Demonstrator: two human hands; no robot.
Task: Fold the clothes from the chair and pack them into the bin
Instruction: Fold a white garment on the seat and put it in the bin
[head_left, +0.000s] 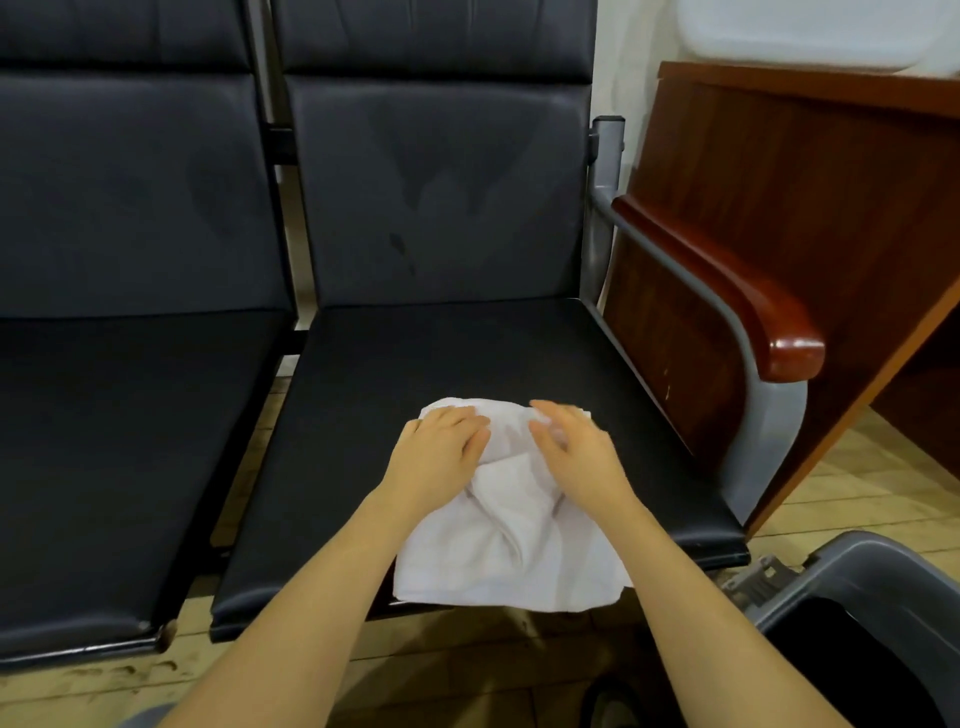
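Resting on the near edge of the right-hand black chair seat (467, 353), the white garment (511, 540) lies partly folded. The left hand (441, 449) presses it flat-fingered; the right hand (574, 452) hovers just above, fingers relaxed, holding nothing. A grey bin (857, 577) stands near right.

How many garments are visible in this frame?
1: a white garment lies partly folded at the front of the right seat, under both hands. The bin's inside is mostly out of view, so more may be hidden.
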